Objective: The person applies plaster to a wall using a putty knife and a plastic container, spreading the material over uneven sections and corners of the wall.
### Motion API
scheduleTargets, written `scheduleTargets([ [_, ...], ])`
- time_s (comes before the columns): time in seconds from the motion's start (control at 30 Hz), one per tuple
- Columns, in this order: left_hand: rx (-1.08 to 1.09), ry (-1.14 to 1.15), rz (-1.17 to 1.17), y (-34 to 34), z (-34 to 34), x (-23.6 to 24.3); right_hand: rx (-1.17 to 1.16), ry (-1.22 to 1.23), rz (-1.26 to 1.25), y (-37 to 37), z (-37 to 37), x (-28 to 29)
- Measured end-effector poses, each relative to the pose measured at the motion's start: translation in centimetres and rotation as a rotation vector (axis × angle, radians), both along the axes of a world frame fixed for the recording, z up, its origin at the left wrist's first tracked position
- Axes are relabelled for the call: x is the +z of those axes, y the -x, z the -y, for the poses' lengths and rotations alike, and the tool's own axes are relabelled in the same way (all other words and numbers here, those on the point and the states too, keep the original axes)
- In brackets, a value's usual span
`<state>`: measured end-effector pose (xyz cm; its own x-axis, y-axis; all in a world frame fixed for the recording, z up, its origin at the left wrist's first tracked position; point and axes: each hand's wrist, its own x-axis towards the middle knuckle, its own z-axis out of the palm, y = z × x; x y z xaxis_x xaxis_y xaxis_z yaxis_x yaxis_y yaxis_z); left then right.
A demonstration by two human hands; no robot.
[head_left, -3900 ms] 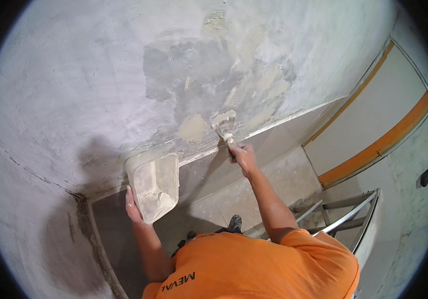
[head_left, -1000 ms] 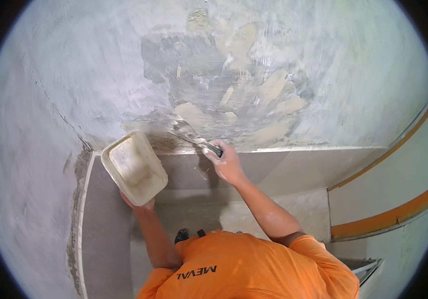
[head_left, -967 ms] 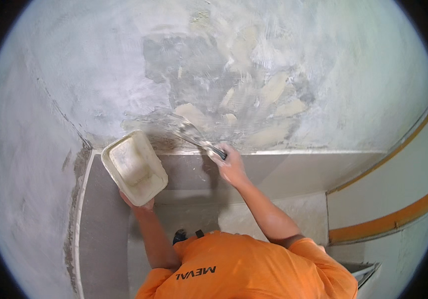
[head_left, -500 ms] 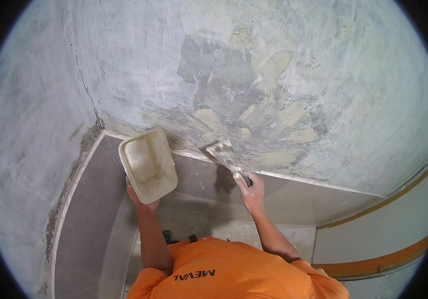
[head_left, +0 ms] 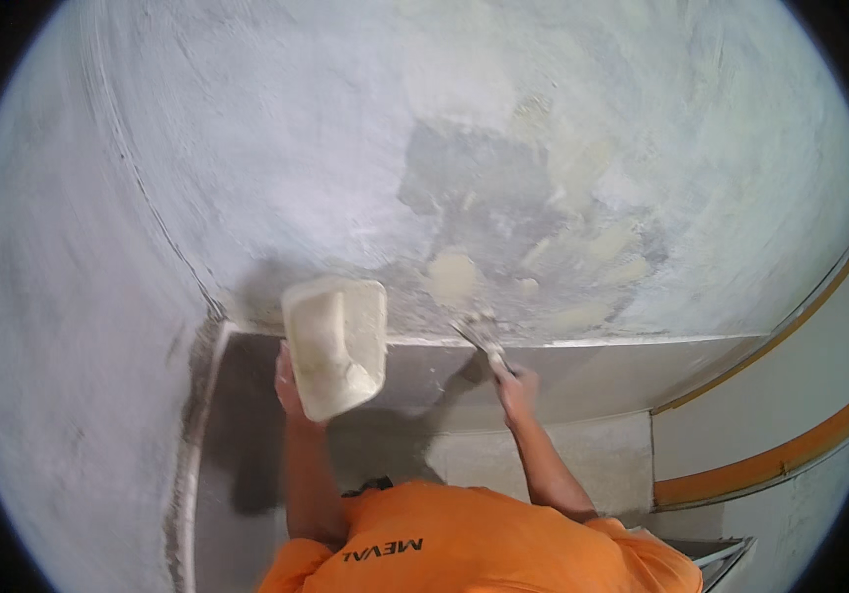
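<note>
My left hand [head_left: 288,380] is closed around the lower left side of a cream plastic tub [head_left: 365,346], tilted so its inside shows a pale smear of filler. In my right hand [head_left: 516,393] is the handle of a putty knife [head_left: 486,341], fingers wrapped round it. Its blade lies at the foot of the plastered wall [head_left: 276,188], just above the white edge trim [head_left: 622,342]. Close above the blade sits a pale yellow filler patch [head_left: 453,277] on a darker grey area. The blade is slightly blurred, and part of my left fingers is hidden behind the tub.
Grey tiles [head_left: 582,381] run below the trim. A second plastered wall [head_left: 69,326] meets the first in a corner with a cracked joint at left. An orange-brown band [head_left: 760,474] crosses a pale panel at right. A metal-framed object [head_left: 726,555] shows at lower right.
The view has shifted. The tub has tipped differently within my left hand's hold. A fuller pale patch now shows above the putty knife, which has moved lower against the wall's foot.
</note>
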<state>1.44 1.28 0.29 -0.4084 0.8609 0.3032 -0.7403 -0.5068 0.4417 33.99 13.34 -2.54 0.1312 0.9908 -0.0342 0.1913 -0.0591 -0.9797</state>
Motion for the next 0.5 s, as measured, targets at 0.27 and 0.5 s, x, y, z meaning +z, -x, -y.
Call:
scheduleTargets([
  [0.27,-0.105,0.296,0.118,4.2,-0.3,-2.7,-0.213,0.05,-0.123,-2.9,5.3,-3.5],
  [0.5,0.075,0.05,-0.067,5.6,-0.3,-4.8,-0.1,-0.005,-0.426,2.1,6.1,2.3],
])
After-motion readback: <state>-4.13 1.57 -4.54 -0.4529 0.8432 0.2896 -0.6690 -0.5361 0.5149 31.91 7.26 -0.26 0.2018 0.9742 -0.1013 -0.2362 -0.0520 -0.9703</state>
